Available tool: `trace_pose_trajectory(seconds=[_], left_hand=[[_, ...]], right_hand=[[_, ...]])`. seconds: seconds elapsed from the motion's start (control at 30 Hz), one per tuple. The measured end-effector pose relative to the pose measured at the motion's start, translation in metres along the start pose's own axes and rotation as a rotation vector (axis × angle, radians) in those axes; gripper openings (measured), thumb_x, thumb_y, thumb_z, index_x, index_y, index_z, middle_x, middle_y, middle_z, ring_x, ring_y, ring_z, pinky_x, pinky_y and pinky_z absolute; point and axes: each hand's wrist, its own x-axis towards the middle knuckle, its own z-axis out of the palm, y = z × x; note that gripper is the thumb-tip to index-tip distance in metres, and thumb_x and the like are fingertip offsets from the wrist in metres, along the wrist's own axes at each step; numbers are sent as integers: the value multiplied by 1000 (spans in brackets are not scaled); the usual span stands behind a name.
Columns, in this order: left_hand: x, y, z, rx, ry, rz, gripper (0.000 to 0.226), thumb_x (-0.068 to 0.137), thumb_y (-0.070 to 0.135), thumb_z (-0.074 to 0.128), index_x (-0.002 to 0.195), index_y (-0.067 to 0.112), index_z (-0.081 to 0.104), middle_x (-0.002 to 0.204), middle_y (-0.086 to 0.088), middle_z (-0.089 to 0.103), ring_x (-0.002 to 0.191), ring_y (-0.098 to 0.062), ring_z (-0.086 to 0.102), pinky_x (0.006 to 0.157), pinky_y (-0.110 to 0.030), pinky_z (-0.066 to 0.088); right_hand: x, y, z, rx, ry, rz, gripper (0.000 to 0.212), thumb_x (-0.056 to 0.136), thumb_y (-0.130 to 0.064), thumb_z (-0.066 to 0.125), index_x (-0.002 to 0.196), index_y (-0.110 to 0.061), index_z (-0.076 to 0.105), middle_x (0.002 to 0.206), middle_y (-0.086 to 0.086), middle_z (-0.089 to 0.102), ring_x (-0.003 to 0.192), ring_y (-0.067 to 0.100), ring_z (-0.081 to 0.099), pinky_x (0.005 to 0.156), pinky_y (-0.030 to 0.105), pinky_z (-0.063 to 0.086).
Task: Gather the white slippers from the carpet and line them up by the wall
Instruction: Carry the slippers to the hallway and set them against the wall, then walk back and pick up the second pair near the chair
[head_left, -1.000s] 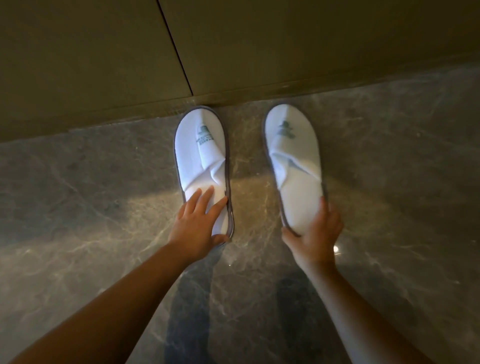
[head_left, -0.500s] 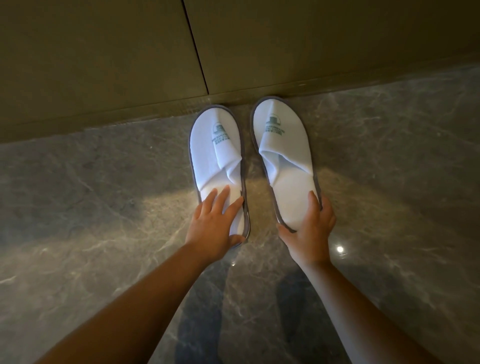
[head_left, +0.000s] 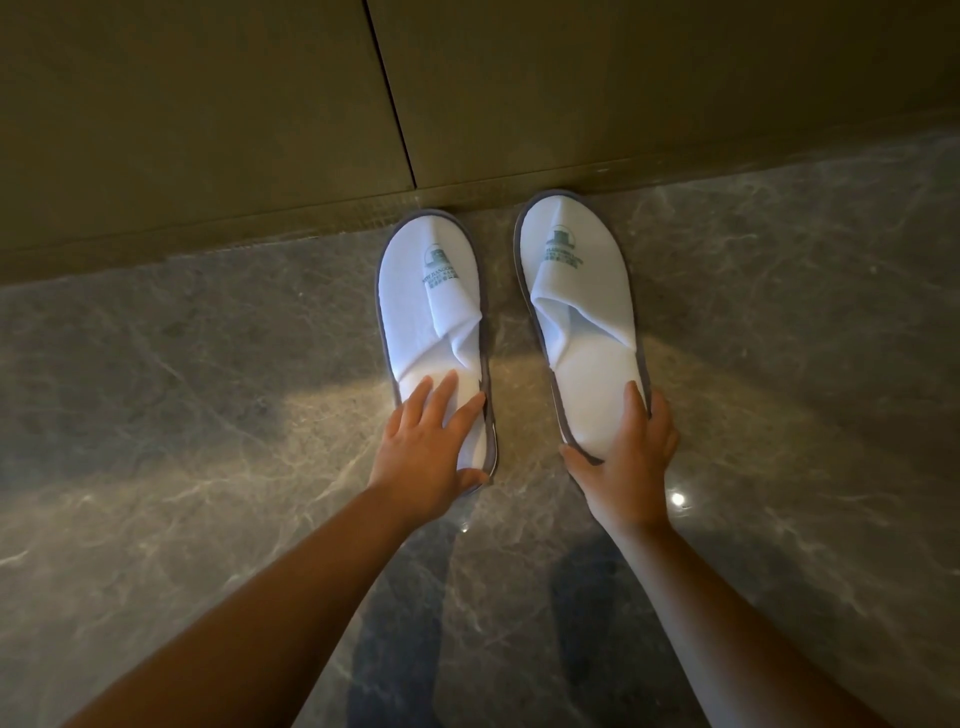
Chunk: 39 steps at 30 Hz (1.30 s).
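Two white slippers with grey edging and a green logo lie side by side on the marble floor, toes against the wall (head_left: 208, 130). My left hand (head_left: 431, 457) lies flat on the heel of the left slipper (head_left: 431, 291), fingers spread over the insole and thumb at the heel edge. My right hand (head_left: 628, 462) grips the heel of the right slipper (head_left: 576, 280), thumb on the insole and fingers around the outer edge. The left slipper's upper is folded and creased.
The wall is made of olive panels with a dark vertical seam (head_left: 395, 104) and a low skirting strip (head_left: 208, 234). Glossy grey marble floor (head_left: 156, 467) spreads to both sides, with a bright light reflection (head_left: 678, 499) near my right wrist.
The right slipper's heel has swung outward, so it now lies straighter and nearly parallel to the left one. Both hands stay on the heels.
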Motion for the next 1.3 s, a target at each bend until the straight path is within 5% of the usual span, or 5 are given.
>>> trace_pose_trajectory(seconds=[0.23, 0.47, 0.73, 0.9, 1.3], left_hand=[[-12, 7, -18, -99, 40, -21, 75, 81, 49, 49, 139, 23, 9, 155, -7, 2, 141, -30, -1, 114, -47, 8], [-126, 29, -155, -349, 153, -86, 40, 86, 31, 50, 124, 20, 45, 131, -8, 53, 113, -28, 53, 96, -39, 43], [-343, 34, -382, -526, 194, -181, 39, 85, 31, 51, 122, 18, 47, 124, -8, 56, 106, -24, 55, 88, -35, 47], [-462, 21, -491, -598, 328, -275, 38, 86, 33, 49, 122, 21, 46, 125, -5, 54, 109, -22, 53, 88, -34, 45], [-625, -50, -577, -856, 727, -666, 36, 85, 30, 52, 120, 23, 48, 122, 0, 55, 106, -10, 51, 85, -19, 37]], right_hand=[[-7, -19, -26, -114, -12, -128, 70, 74, -38, 65, 132, -13, 32, 144, 18, 30, 130, 33, 27, 106, 51, 32], [-77, -130, -148, 42, -118, -323, 28, 84, -24, 53, 108, -9, 56, 116, 14, 60, 105, 20, 49, 77, 27, 40], [-189, -355, -345, 251, -322, -401, 15, 85, -14, 51, 94, -11, 63, 86, -1, 62, 87, 17, 54, 75, 25, 38], [-256, -481, -428, 308, -470, -479, 13, 83, -22, 52, 91, -21, 62, 80, -10, 59, 77, 3, 54, 66, 3, 38], [-353, -624, -457, 373, -806, -608, 17, 86, -17, 50, 86, -30, 61, 85, -10, 62, 77, 0, 57, 65, 11, 44]])
